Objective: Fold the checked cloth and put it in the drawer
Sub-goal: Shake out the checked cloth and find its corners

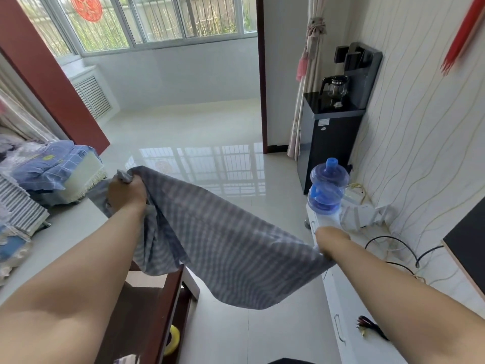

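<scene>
The checked cloth [217,237], grey with pale stripes, hangs stretched in the air between my two hands above the floor. My left hand [126,193] grips one bunched corner at the upper left. My right hand [328,243] holds the opposite corner at the right, its fingers mostly hidden behind the cloth's edge. The cloth sags in the middle, and a fold droops below my left wrist. An open dark-wood drawer [168,306] shows below my left forearm, at the front of a table.
A grey-topped table [68,227] at the left carries folded blue bedding [55,166] and striped fabric [18,206]. A white cabinet [349,298] runs along the right wall with cables and a blue water bottle [328,185]. A black water dispenser [333,127] stands behind.
</scene>
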The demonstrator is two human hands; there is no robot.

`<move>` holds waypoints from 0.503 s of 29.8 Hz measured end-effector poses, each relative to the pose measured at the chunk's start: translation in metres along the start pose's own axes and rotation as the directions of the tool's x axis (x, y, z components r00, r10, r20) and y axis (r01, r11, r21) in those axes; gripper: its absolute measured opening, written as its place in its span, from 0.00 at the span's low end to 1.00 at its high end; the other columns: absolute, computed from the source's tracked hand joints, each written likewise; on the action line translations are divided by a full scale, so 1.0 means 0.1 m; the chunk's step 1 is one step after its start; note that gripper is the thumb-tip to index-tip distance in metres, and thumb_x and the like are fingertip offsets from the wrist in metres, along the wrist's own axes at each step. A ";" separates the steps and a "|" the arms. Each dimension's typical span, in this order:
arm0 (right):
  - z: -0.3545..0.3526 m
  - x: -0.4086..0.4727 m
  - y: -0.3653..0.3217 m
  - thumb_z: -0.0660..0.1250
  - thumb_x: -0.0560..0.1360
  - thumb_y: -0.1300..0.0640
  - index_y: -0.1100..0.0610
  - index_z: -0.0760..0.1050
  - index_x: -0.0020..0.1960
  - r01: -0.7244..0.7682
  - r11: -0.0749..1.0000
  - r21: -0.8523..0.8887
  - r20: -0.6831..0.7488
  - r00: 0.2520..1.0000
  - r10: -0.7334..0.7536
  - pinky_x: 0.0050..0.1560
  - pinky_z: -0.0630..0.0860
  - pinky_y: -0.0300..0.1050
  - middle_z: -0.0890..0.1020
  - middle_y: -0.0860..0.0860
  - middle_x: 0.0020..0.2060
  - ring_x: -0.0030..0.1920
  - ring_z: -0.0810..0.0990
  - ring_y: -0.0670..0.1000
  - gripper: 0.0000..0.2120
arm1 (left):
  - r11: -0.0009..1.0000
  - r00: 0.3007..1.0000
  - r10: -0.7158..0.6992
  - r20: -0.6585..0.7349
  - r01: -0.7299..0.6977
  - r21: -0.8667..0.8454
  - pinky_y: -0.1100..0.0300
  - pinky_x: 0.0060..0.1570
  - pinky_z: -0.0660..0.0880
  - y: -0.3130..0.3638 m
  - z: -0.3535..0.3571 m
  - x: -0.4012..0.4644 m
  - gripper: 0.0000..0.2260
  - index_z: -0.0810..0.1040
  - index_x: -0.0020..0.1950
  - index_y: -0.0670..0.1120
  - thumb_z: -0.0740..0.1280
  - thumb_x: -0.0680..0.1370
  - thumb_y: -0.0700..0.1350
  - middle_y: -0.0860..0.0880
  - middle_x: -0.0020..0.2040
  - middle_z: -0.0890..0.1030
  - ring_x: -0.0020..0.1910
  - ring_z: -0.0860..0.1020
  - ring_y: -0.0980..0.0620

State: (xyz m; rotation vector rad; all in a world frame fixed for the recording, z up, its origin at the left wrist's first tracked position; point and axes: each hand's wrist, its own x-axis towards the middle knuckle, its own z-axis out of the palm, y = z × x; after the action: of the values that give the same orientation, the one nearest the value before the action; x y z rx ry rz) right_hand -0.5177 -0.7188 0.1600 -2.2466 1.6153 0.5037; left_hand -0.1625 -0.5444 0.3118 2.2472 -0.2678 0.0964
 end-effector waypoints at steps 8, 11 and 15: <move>-0.02 0.18 0.06 0.63 0.79 0.51 0.54 0.73 0.40 -0.087 -0.055 0.995 0.094 0.985 0.147 0.39 0.80 0.44 0.79 0.55 0.40 0.31 0.79 0.45 0.11 | 0.991 0.996 -0.086 -0.013 0.084 -0.101 0.49 0.58 0.73 0.09 0.10 0.09 0.15 0.76 0.56 0.42 0.55 0.79 0.49 0.41 0.52 0.80 0.54 0.79 0.40; 0.02 0.31 0.48 0.61 0.79 0.48 0.51 0.71 0.39 -0.008 -0.172 0.985 0.089 0.879 0.469 0.43 0.78 0.46 0.78 0.53 0.41 0.33 0.76 0.45 0.12 | 0.987 0.983 -0.153 -0.102 0.147 -0.063 0.50 0.59 0.70 -0.03 -0.03 0.25 0.17 0.75 0.62 0.38 0.54 0.80 0.46 0.38 0.62 0.77 0.62 0.75 0.38; -0.17 0.32 0.49 0.63 0.79 0.53 0.53 0.76 0.59 0.127 -0.357 0.925 0.028 0.918 0.397 0.50 0.77 0.50 0.80 0.52 0.49 0.47 0.78 0.53 0.10 | 0.974 0.973 -0.224 -0.063 0.220 -0.063 0.50 0.59 0.70 -0.10 0.02 0.27 0.17 0.75 0.62 0.39 0.57 0.78 0.45 0.38 0.62 0.77 0.61 0.75 0.38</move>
State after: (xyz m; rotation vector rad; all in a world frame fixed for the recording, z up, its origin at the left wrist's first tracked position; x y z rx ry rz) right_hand -0.5535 -0.7688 0.1573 -0.5824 1.3260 -1.0853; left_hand -0.1339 -0.5442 0.3073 2.1983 0.0190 0.0471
